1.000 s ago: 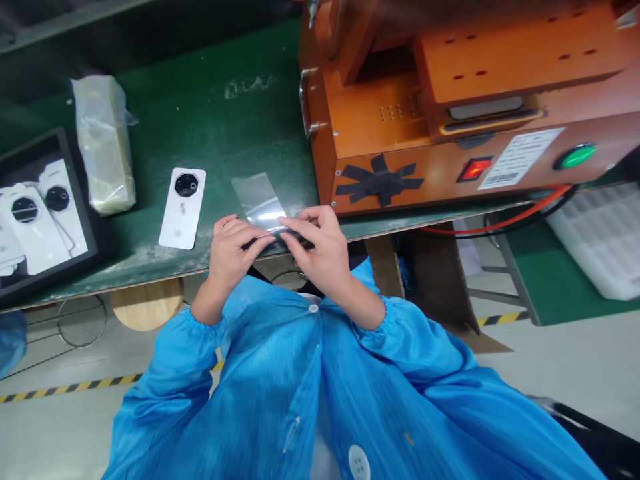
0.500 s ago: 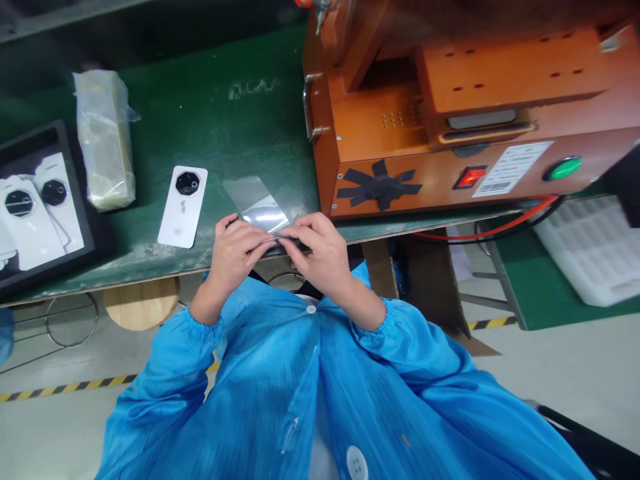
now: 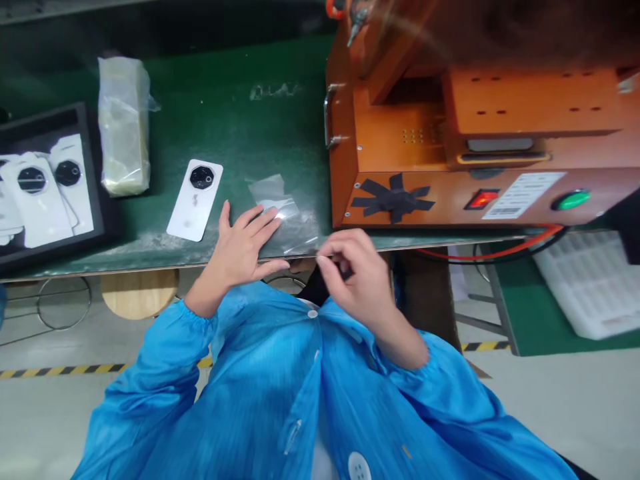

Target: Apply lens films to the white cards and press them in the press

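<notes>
A clear plastic film (image 3: 301, 235) lies on the green table by its front edge, with glossy reflections on it. My left hand (image 3: 243, 248) is spread flat, its fingertips on the left part of the film. At the film's right corner, my right hand (image 3: 357, 270) has thumb and forefinger pinched together on its edge. To the left of my left hand lies a white phone back cover (image 3: 195, 203) with a black camera area.
A black tray (image 3: 103, 200) at the left holds several white phone covers (image 3: 43, 207). Beside it stands a plastic-wrapped yellowish block (image 3: 125, 127). An orange machine (image 3: 345, 160) with lit red and green buttons occupies the right. A white divided tray (image 3: 590, 287) sits on a lower table.
My left hand has let go of the film's edge and opened flat onto it. My right hand has moved right, away from the left, still pinched. The film now lies spread on the table.
</notes>
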Demonstrator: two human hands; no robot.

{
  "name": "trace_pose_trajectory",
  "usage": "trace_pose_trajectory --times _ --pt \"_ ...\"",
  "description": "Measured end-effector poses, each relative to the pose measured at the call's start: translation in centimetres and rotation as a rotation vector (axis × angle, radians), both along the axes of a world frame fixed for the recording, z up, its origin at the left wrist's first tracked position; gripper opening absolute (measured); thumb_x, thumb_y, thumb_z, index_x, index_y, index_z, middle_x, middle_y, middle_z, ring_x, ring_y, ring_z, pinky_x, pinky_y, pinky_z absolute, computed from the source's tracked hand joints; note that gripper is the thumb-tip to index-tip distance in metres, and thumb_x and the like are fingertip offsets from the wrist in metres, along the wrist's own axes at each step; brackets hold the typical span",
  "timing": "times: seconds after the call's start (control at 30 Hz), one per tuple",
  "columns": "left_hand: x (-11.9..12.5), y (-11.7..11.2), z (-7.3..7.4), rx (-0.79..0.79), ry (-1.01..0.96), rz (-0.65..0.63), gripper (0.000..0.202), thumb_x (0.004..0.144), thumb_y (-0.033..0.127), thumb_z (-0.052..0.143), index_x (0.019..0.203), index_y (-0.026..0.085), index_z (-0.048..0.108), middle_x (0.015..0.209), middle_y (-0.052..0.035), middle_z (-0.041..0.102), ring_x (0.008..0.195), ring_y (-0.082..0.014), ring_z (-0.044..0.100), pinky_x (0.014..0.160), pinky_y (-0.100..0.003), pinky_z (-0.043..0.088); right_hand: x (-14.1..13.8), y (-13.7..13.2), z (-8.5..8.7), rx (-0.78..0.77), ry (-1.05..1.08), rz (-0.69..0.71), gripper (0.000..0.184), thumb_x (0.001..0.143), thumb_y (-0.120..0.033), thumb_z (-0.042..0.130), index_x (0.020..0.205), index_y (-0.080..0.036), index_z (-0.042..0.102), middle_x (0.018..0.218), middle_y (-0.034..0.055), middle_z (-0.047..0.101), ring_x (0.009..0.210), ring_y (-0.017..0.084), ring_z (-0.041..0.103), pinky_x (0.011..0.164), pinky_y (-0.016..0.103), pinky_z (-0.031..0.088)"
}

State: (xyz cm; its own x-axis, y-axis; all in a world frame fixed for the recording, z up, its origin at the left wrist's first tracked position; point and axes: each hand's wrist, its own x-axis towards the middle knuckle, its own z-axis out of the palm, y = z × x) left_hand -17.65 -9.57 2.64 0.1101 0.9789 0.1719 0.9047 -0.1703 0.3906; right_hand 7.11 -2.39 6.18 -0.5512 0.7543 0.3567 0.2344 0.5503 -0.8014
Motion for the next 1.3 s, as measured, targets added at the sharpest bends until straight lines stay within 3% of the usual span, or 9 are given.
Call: trace_pose_trajectory --times 0.1,0.23,0.4,0.5,0.6,0.77,0.87,0.97,1.3 --pt "-0.3 0.2 -0.2 -0.017 0.003 -0.016 0.077 0.098 0.078 0.054 0.155 0.027 0.06 0.164 -0.0116 0.058 0.157 -0.0417 0.043 0.133 -0.073 0.002 1.3 1.6 3.1 -0.163 -0.041 0.012 0.01 0.098 -0.022 0.066 0.088 -0.023 0.065 0.096 0.0045 0.066 0.078 0.018 0.061 0.062 0.03 0.046" --pt "0.0 0.2 0.3 0.089 -0.09 0.074 0.055 0.108 0.058 0.042 0.147 0.025 0.066 0.165 -0.0121 0.056 0.155 -0.0369 0.045 0.13 -0.063 0.023 -0.6 5.5 5.4 -0.259 -0.264 0.197 0.009 0.088 -0.021 0.067 0.079 -0.022 0.068 0.084 0.0021 0.068 0.072 0.017 0.06 0.066 0.031 0.046" --pt "1.3 -0.8 3.5 0.207 -0.45 0.327 0.033 0.102 0.049 0.063 0.117 0.022 0.077 0.112 -0.0089 0.075 0.101 -0.0232 0.069 0.093 -0.04 0.056 -5.7 8.2 6.2 -0.194 -0.447 0.399 0.009 0.084 -0.019 0.068 0.076 -0.02 0.072 0.075 0.0012 0.068 0.069 0.017 0.059 0.067 0.031 0.044" --pt "1.5 -1.5 4.7 0.111 -0.666 0.381 0.022 0.093 0.043 0.077 0.093 0.021 0.077 0.086 -0.0019 0.069 0.074 -0.0153 0.061 0.07 -0.03 0.053 -8.4 8.2 6.6 -0.131 -0.498 0.5 0.008 0.083 -0.018 0.071 0.076 -0.02 0.074 0.076 0.002 0.068 0.073 0.018 0.061 0.07 0.032 0.045" --pt "1.0 -2.0 4.4 0.04 -0.885 0.468 0.027 0.089 0.045 0.082 0.081 0.02 0.076 0.075 -0.0007 0.066 0.067 -0.0135 0.056 0.062 -0.028 0.047 -10.0 8.0 6.7 -0.105 -0.462 0.584 0.005 0.086 -0.02 0.074 0.081 -0.02 0.076 0.085 0.0032 0.071 0.079 0.019 0.064 0.076 0.033 0.049" --pt "0.2 -2.8 2.8 0.186 -1.402 0.752 0.039 0.077 0.056 0.093 0.084 0.021 0.077 0.068 0.0033 0.055 0.057 -0.0083 0.041 0.049 -0.023 0.032 -11.2 6.5 4.5 -0.209 -0.075 0.259 0.027 0.106 -0.046 0.064 0.105 -0.021 0.073 0.099 0.0052 0.072 0.084 0.018 0.064 0.079 0.033 0.053" --pt "0.3 -2.9 2.2 0.286 -1.551 0.843 0.042 0.074 0.056 0.096 0.085 0.022 0.076 0.066 0.0047 0.049 0.056 -0.0071 0.036 0.045 -0.021 0.025 -11.9 4.4 2.5 -0.4 -0.034 0.224 0.054 0.097 -0.073 0.068 0.09 -0.02 0.071 0.079 0.0023 0.064 0.07 0.016 0.055 0.064 0.03 0.045" --pt "0.6 -2.8 2.0 0.352 -1.597 0.897 0.04 0.074 0.055 0.096 0.086 0.022 0.076 0.067 0.0049 0.047 0.056 -0.0073 0.034 0.044 -0.021 0.026 -12.8 2.7 1.4 -0.532 -0.027 0.226 0.065 0.086 -0.085 0.073 0.085 -0.02 0.072 0.072 0.001 0.06 0.064 0.014 0.047 0.057 0.029 0.036" --pt "0.8 -2.6 1.7 0.414 -1.609 0.964 0.041 0.075 0.057 0.093 0.083 0.022 0.074 0.063 0.0057 0.045 0.055 -0.0078 0.032 0.045 -0.022 0.024 -15.0 2.2 1.5 -0.484 -0.044 0.24 0.035 0.09 -0.055 0.073 0.087 -0.02 0.073 0.072 0.0004 0.063 0.06 0.013 0.046 0.057 0.028 0.036"
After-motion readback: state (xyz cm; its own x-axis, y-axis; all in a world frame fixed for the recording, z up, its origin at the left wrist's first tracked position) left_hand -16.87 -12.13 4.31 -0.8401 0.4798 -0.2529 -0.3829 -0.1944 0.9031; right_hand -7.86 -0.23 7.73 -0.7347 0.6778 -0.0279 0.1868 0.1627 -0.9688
